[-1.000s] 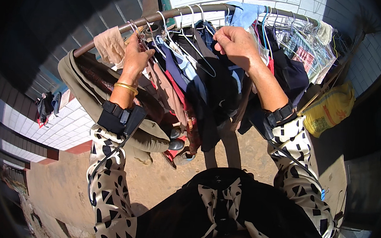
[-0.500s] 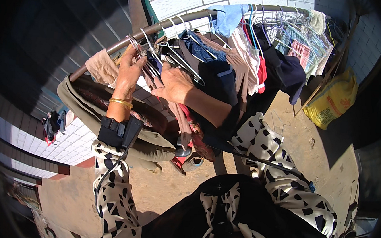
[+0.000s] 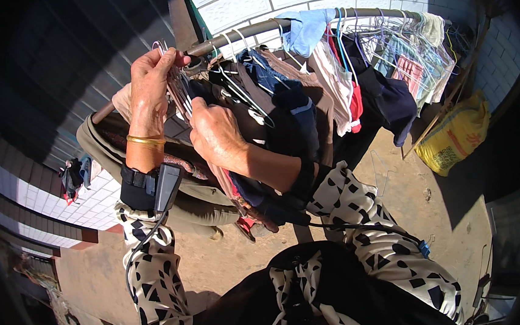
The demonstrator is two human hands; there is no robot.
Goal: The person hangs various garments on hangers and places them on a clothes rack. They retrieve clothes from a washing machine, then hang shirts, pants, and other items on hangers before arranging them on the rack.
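My left hand point(image 3: 150, 77), a gold bangle at its wrist, pinches a bunch of clothes hangers point(image 3: 180, 89) just below their hooks. Those hooks rise above my fingers and look lifted away from the brown rail point(image 3: 255, 29). Closed around the lower part of the same bunch is my right hand point(image 3: 218, 132). Garments trail below it, among them a pinkish cloth point(image 3: 225, 181) and something dark; my hands and forearm hide much of them. Beside my right hand, dark clothes on white hangers point(image 3: 244, 91) still hang from the rail.
Farther right the rail carries a light blue cloth point(image 3: 307, 30), a dark navy garment point(image 3: 393, 103) and many thin hangers point(image 3: 426, 65). Olive trousers point(image 3: 100, 131) drape over its left end. A yellow sack point(image 3: 454, 135) and a leaning stick stand at right. A wire hanger point(image 3: 383, 175) lies on the ground.
Both hands have moved left, carrying the bunched hangers. The hooks have come up off the rail, and the garments below have swung along. Clothes farther right stay put.
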